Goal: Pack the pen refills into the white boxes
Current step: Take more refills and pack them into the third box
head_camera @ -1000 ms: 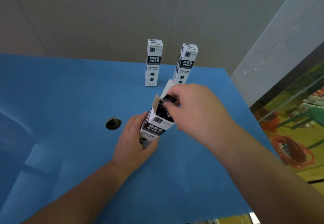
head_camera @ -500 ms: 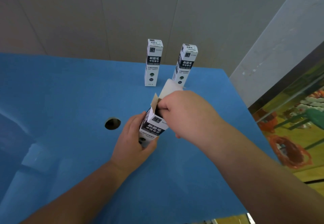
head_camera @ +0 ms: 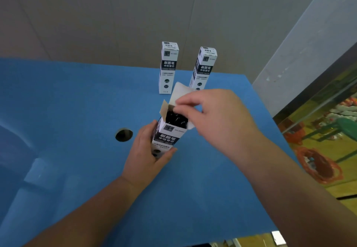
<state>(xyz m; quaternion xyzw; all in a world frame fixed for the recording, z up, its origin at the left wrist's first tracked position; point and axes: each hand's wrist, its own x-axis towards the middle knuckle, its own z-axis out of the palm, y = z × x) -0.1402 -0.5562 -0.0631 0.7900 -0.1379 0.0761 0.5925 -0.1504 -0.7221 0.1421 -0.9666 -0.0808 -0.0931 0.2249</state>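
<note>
An open white box [head_camera: 167, 138] stands tilted on the blue table [head_camera: 77, 101]. My left hand [head_camera: 146, 157] grips its lower part. The black ends of several pen refills [head_camera: 176, 119] show inside the open top. The lid flap [head_camera: 180, 92] and a side flap stick up. My right hand [head_camera: 214, 117] hovers over the opening, its thumb and forefinger pinching at the base of the lid flap. Two more white boxes, one to the left [head_camera: 168, 68] and one to the right [head_camera: 203, 67], stand upright and closed at the back of the table.
A round dark hole [head_camera: 124, 135] lies in the tabletop left of the held box. The table's right edge [head_camera: 274, 130] runs close to my right arm, with a glass panel and floor beyond. A grey wall rises behind the table.
My right hand, which covered the box top half a second ago, has lifted up and to the right, so the refills in the opening show again. The left hand has kept its hold.
</note>
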